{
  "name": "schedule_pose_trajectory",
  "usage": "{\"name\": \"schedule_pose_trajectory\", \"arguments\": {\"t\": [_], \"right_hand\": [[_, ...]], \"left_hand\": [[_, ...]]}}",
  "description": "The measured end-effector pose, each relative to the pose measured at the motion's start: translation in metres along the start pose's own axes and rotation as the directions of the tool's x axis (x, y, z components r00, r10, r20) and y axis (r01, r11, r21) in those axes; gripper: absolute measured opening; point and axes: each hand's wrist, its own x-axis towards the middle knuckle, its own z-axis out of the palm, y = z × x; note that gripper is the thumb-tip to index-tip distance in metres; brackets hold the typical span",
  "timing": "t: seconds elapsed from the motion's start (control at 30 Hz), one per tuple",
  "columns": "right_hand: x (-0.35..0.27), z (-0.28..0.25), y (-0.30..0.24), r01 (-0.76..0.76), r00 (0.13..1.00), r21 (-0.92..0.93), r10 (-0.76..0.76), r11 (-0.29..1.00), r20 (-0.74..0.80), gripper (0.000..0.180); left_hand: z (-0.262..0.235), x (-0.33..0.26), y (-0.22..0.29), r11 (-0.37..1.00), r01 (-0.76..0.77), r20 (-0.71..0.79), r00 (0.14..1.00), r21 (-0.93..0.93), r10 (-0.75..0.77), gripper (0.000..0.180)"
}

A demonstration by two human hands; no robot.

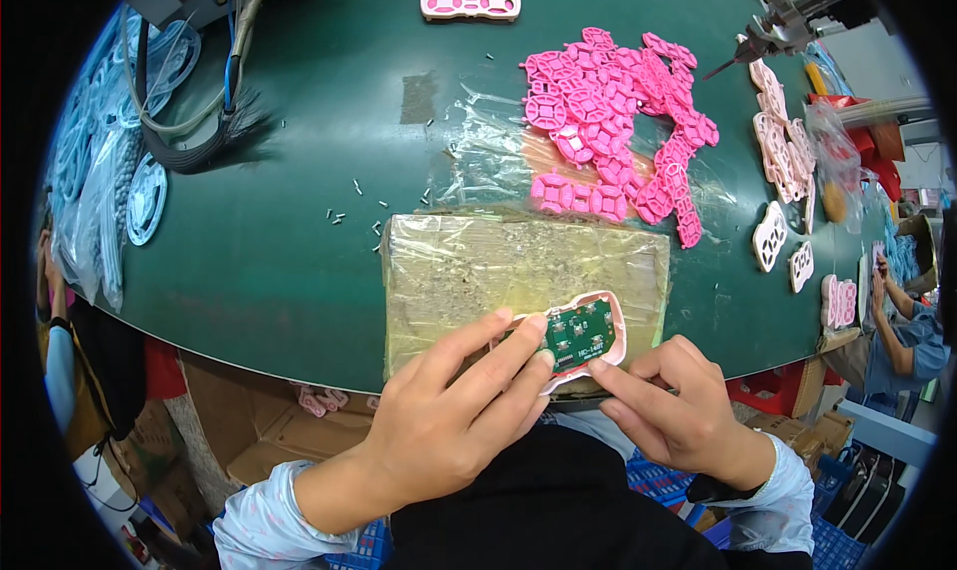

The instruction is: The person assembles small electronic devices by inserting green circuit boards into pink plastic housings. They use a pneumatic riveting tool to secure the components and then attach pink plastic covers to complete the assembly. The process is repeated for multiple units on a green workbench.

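Observation:
A green circuit board lies inside a pale pink plastic shell, its rim curving round the board. My left hand grips the shell from the left, fingertips laid over the board's left part and hiding it. From the right, my right hand is closed, with its index fingertip and thumb at the shell's lower right edge. Both hands hold the shell over the front edge of a tape-covered cardboard pad.
Bright pink button pads are heaped beyond the cardboard. A pink-and-white casing stands at the far edge. Small screws are scattered left. Pale shells lie right, near a hanging tool. Blue parts pile up at left. People sit on both sides.

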Motion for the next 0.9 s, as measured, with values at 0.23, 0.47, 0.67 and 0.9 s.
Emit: {"name": "schedule_pose_trajectory", "arguments": {"t": [0.23,0.47,0.67,0.9], "right_hand": [[0.009,-0.004,0.002,-0.003,0.996,0.004,0.003,1.000,0.089,0.041],[-0.001,-0.007,-0.003,-0.005,0.999,-0.090,0.008,0.996,0.034,0.043],[0.003,-0.001,-0.006,0.021,0.999,-0.096,-0.018,0.995,0.031,0.039],[0.008,-0.008,-0.009,0.026,0.996,-0.126,-0.015,0.992,0.089,0.040]], "left_hand": [[0.001,0.000,0.000,1.000,-0.004,0.003,1.000,-0.003,0.004,0.042],[0.002,-0.001,-0.001,1.000,-0.001,0.003,1.000,-0.011,0.001,0.043],[0.002,-0.001,-0.001,1.000,-0.005,-0.004,1.000,-0.004,0.005,0.043],[0.002,-0.003,-0.001,1.000,0.004,-0.005,1.000,-0.002,-0.004,0.044]]}}
